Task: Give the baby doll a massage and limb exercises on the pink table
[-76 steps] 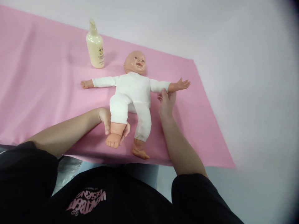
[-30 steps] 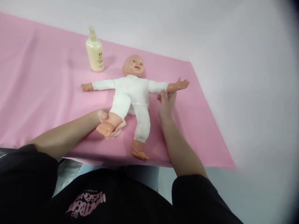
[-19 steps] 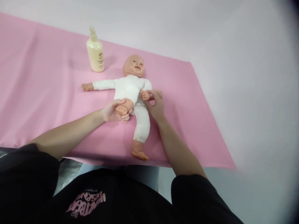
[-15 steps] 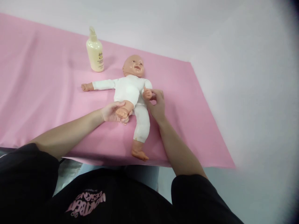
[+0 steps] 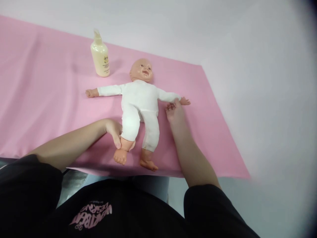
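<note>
A baby doll (image 5: 140,94) with a white cloth body and bare plastic head, hands and feet lies face up, its head away from me. My left hand (image 5: 116,131) is wrapped round its lower leg on the left, just above the foot; some fingers are hidden behind the leg. At the doll's outstretched arm on the right, my right hand (image 5: 174,108) pinches the sleeve end near the wrist, fingers curled below it. The doll's other arm lies stretched out to the left, touched by neither hand.
A pale yellow pump bottle (image 5: 100,58) stands upright beyond the doll, left of its head. Pink cloth (image 5: 56,76) covers the table, whose front edge is close to my body and whose right edge slants away. A white wall rises behind.
The doll's bent leg has come down and straightened towards me with my left hand. Its arm on the right, bent over the body before, now stretches out sideways with my right hand.
</note>
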The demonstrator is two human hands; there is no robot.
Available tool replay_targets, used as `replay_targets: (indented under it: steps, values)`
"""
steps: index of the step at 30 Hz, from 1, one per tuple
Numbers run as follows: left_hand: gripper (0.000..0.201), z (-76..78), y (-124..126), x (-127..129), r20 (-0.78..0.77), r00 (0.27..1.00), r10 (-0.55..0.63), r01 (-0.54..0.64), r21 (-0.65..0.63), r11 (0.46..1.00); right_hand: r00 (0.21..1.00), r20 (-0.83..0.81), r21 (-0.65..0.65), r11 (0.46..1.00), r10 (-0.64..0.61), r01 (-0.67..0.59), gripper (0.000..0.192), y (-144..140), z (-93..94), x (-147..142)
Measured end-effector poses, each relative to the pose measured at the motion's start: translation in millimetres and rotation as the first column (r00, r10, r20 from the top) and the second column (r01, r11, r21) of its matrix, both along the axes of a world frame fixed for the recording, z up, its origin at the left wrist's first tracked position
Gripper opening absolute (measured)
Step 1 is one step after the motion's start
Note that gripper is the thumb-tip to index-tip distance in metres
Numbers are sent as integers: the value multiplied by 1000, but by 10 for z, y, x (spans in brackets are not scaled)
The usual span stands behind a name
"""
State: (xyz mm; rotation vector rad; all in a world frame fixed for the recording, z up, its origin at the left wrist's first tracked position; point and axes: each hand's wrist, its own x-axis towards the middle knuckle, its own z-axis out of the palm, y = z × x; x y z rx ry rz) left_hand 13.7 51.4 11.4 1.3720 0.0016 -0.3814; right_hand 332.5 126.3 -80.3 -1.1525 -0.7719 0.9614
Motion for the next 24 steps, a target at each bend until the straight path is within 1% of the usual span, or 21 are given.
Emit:
replay_targets:
  steps: [2,4,6,8,9,10,11,12,13,14,15,16,17,19,21,22,24]
  values:
    - [50,4,-8,9,-11,1000,7,-7,1,1000,997,-63,-71,997,-37,32,51,27,-32,16]
    - [50,-50,-6,-1,-22,1000,23,-23,-22,999,999,-41,-45,998,-35,33,52,-4,8,-13]
    - [55,-160,15,-28,20,999,44,-41,-118,992,999,31,28,999,-22,21,55,-84,107,-78]
    - [64,-296,56,-67,120,989,81,-47,-265,963,993,113,101,994,-41,29,58,-185,231,-162]
    - [69,-356,80,-86,163,980,118,-60,-325,944,985,161,145,989,-57,33,61,-233,290,-207]
    - [70,-400,104,-103,173,963,208,-133,-368,920,973,221,195,981,-66,22,64,-278,339,-251]
    - [70,-424,124,-114,166,933,318,-230,-404,885,957,280,240,971,-73,4,66,-317,376,-293]
    - [68,-427,138,-117,144,887,438,-343,-428,836,938,340,278,960,-76,-23,67,-351,401,-334]
    - [66,-410,144,-111,114,827,551,-455,-441,773,913,400,305,951,-77,-54,66,-379,412,-371]
    - [64,-379,141,-96,85,765,639,-544,-446,711,884,461,323,942,-78,-86,62,-403,414,-405]
    - [63,-339,129,-74,60,712,699,-609,-443,658,848,525,335,934,-77,-123,57,-423,410,-434]
    - [63,-298,111,-47,40,676,736,-652,-432,623,803,591,343,925,-75,-166,50,-439,403,-458]
    - [63,-260,89,-17,24,656,754,-679,-417,604,753,654,345,914,-72,-213,45,-453,397,-477]
    - [64,-211,46,35,11,649,760,-699,-384,603,661,748,336,893,-61,-298,37,-472,391,-500]
    - [63,-202,20,62,23,660,751,-695,-359,623,621,782,325,883,-48,-340,34,-484,394,-505]
    - [63,-211,15,64,35,672,740,-686,-347,639,625,779,324,883,-46,-339,34,-487,396,-504]
    - [64,-247,15,50,69,711,700,-646,-328,689,669,742,332,891,-44,-309,34,-483,396,-498]
